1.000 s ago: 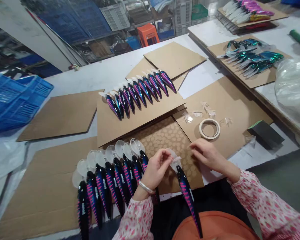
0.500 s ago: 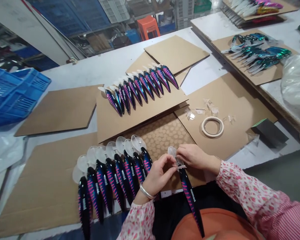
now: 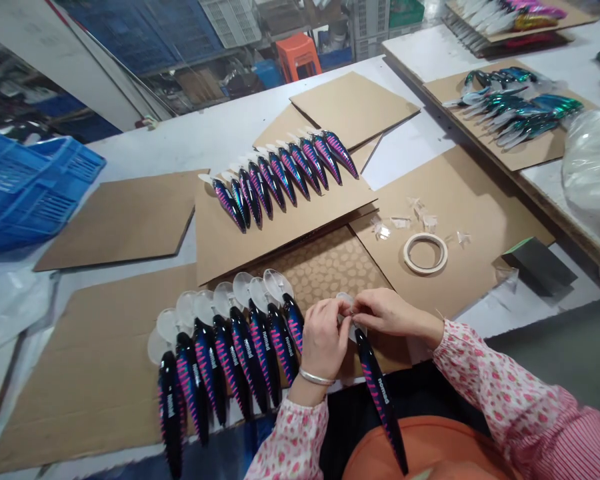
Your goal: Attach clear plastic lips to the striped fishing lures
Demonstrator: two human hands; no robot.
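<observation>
A dark fishing lure point(image 3: 379, 387) with pink stripes and "nomad" lettering points down toward my lap, its tail beyond the cardboard's edge. Its clear lip point(image 3: 345, 297) is largely covered by my fingers. My left hand point(image 3: 325, 337) is closed at the lip's base, where a whitish bit of tape shows partly under the thumb. Opposite it, my right hand point(image 3: 387, 312) pinches the same spot, fingertips against those of the left. To the left, a row of matching lures point(image 3: 233, 357) lies with clear round lips pointing away from me.
A roll of tape point(image 3: 406, 256) and clear plastic pieces point(image 3: 400, 222) lie on cardboard beyond my right hand. More striped lures point(image 3: 280, 175) rest on a raised cardboard sheet point(image 3: 245, 250). Blue crates point(image 3: 35, 180) stand left; a dark block point(image 3: 540, 270) sits right.
My left hand has turned over and moved in to the right, its fingers closing against my right hand's. The tape strip that stretched across the lure's neck is now mostly hidden.
</observation>
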